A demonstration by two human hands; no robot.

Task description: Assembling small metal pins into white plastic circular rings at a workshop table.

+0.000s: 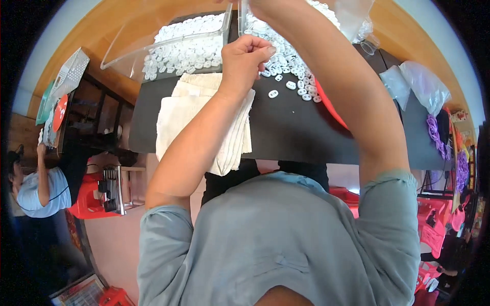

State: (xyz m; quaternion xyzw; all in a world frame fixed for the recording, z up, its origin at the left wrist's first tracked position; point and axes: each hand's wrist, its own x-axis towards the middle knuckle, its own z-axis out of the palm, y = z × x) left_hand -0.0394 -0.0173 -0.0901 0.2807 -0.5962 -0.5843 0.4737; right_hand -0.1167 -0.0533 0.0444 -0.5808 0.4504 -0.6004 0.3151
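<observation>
My left hand (247, 60) is closed in a pinch over the table's middle. A whitish spot shows at its fingertips; I cannot make out whether that is a held piece or a nail. My right hand (261, 7) reaches to the top edge, where its fingers are cut off from view. Small white oval pieces with two holes (273, 94) lie loose on the dark table (286, 127), and a heap of them (286, 61) spreads behind my left hand. Under my left forearm rests a folded cream cloth (178, 115).
A clear plastic bin (120, 57) at the far left contains many white pieces. Partly behind my right forearm is a red rim (331, 108). Plastic bags (418, 84) and purple cord (435, 135) sit at right. A person (43, 186) works at far left near red stools.
</observation>
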